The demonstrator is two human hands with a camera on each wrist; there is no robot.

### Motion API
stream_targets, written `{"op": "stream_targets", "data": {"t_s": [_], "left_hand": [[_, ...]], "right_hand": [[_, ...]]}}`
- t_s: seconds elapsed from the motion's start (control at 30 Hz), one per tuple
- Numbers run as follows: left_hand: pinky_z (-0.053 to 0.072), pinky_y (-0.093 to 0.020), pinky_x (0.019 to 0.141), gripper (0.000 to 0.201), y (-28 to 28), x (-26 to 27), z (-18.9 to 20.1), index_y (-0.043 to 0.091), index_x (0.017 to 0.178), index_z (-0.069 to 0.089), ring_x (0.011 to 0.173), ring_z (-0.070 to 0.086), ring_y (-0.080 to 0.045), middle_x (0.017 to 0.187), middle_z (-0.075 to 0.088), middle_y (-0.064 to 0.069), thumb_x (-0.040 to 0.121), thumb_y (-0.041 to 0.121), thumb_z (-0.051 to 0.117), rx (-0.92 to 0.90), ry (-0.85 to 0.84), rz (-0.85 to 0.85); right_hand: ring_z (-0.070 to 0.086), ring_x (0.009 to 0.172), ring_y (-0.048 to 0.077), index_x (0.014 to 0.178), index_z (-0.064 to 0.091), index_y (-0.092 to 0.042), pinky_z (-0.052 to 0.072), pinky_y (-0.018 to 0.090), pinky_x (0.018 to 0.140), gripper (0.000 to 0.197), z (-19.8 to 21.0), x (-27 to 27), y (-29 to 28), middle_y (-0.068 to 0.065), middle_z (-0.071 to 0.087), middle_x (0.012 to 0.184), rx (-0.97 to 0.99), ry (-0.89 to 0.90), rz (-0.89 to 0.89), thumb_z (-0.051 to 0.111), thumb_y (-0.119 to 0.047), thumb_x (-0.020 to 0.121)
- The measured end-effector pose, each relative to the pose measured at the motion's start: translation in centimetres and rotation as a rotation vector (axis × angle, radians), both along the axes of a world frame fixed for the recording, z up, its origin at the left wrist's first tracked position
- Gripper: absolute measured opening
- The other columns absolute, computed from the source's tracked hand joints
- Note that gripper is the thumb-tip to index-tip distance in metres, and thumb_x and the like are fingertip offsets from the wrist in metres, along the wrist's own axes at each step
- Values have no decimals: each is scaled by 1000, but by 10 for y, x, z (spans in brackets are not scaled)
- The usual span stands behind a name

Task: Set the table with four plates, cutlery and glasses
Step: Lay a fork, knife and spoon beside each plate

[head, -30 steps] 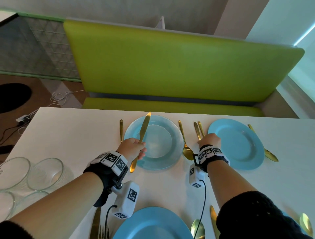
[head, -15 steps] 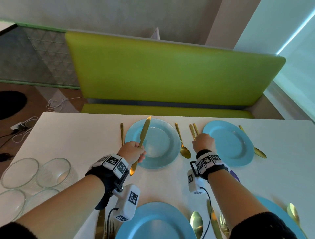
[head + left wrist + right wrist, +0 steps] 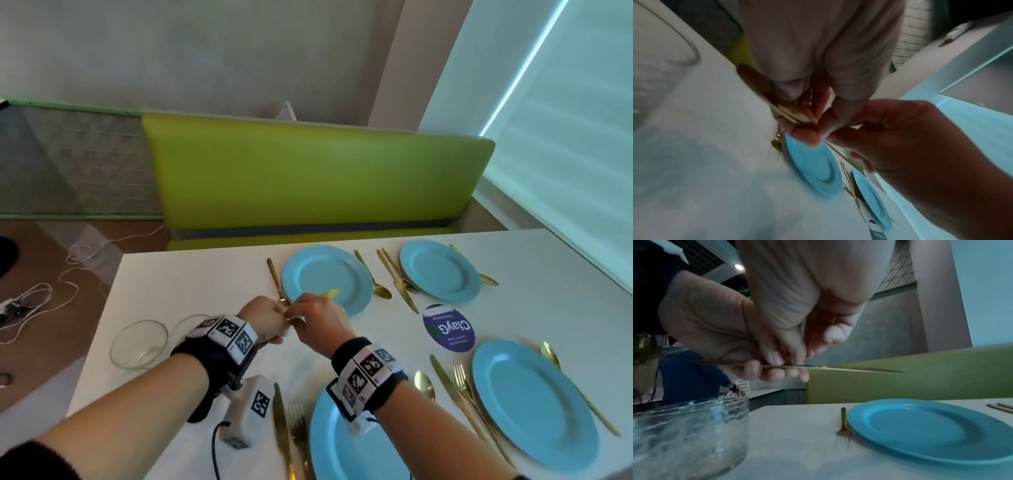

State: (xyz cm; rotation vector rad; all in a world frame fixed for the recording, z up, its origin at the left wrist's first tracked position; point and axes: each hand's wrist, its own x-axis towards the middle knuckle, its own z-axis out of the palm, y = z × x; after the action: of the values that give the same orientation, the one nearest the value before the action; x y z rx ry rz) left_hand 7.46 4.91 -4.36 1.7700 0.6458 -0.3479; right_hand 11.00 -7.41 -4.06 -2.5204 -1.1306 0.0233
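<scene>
1. The slim gold-coloured metal knife (image 3: 818, 367) is off the white counter (image 3: 191, 274), held level in mid-air between both hands, just left of centre in the head view and in front of the upper-left round blue plate (image 3: 327, 279).
2. The left hand (image 3: 263, 320) has its fingers (image 3: 797, 129) curled round the handle end; the right hand (image 3: 317, 323) pinches the shaft with thumb and fingertips (image 3: 774, 360), the blade tip poking out over the plate.
3. The knife looks stiff, thin and light; its polished surface is likely slippery, so a pinch across the flat faces near the middle should steady it better than a hold at the tip.
4. It would probably clink and skid if dropped on the hard counter or plate, so laying it down flat seems wise.
5. A small gold fork (image 3: 843, 423) lies on the counter just left of that plate.
6. Clear glass bowls (image 3: 138, 344), fragile and smooth, stand at the left of the head view, near the hands.
</scene>
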Motion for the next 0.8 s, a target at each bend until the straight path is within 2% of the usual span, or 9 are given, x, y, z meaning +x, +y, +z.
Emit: {"op": "stream_targets", "data": {"t_s": [0.07, 0.13, 0.3, 0.4, 0.47, 0.53, 0.63, 0.7, 0.8], "left_hand": [[48, -22, 54, 11, 17, -20, 3, 4, 81, 64, 67, 55, -17, 73, 57, -9, 80, -3, 56, 18, -10, -22], [47, -18, 51, 28, 33, -39, 8, -1, 104, 64, 69, 57, -15, 82, 59, -8, 77, -2, 59, 12, -30, -20], [48, -17, 49, 49, 54, -73, 19, 1, 123, 52, 73, 57, -14, 92, 59, -8, 76, -8, 58, -29, -45, -48], [50, -15, 50, 49, 65, -83, 23, 5, 122, 52, 69, 57, -15, 85, 59, -9, 76, -10, 58, -37, -50, -84], [51, -19, 56, 48, 72, -82, 24, 4, 121, 53, 71, 58, -18, 87, 63, -14, 75, -10, 59, -48, -45, -101], [52, -26, 65, 47, 77, -78, 26, 3, 121, 54, 76, 60, -24, 90, 65, -19, 75, -8, 61, -58, -51, -104], [50, -31, 86, 41, 84, -65, 29, 8, 119, 58, 92, 61, -22, 100, 66, -10, 79, 8, 65, 72, -123, -87], [44, -26, 93, 37, 92, -57, 33, 13, 118, 58, 107, 59, -21, 111, 65, -5, 82, 16, 64, 208, -180, 1], [41, -25, 93, 33, 108, -48, 38, 12, 119, 59, 113, 57, -23, 118, 64, -6, 86, 16, 60, 235, -219, 142]], "right_hand": [[67, 56, 21, 68, 76, -21, 46, 22, 43, 20, 3, -22, 12, -3, 70, 70, 25, -64, 21, 71, -4, 59], [65, 52, 18, 63, 74, -24, 45, 20, 38, 23, 3, -43, 23, -7, 69, 65, 24, -124, 33, 73, -5, 51], [64, 53, 15, 65, 74, -25, 49, 22, 37, 15, 0, -71, 40, -7, 67, 64, -11, -158, 66, 78, -13, 57], [62, 50, 12, 65, 74, -29, 46, 19, 36, 19, -1, -78, 48, -9, 65, 61, 14, -222, 71, 56, -25, 72], [61, 48, 11, 64, 74, -29, 43, 16, 35, 20, 2, -80, 51, -10, 64, 60, 12, -303, 67, 56, -25, 72], [61, 47, 11, 64, 73, -27, 41, 15, 36, 7, 9, -78, 52, -9, 64, 60, -21, -324, 72, 73, -20, 64], [62, 51, 12, 60, 73, -27, 40, 15, 36, 17, 13, -64, 56, -9, 63, 59, -34, -285, -40, 88, -22, 54], [64, 68, 16, 74, 76, -24, 45, 23, 46, 8, 17, -48, 58, -4, 67, 71, -75, -275, -148, 81, -25, 68], [59, 91, 23, 101, 72, -19, 46, 30, 70, 21, 17, -20, 63, 5, 68, 99, -217, -16, -351, 54, -25, 90]]}}
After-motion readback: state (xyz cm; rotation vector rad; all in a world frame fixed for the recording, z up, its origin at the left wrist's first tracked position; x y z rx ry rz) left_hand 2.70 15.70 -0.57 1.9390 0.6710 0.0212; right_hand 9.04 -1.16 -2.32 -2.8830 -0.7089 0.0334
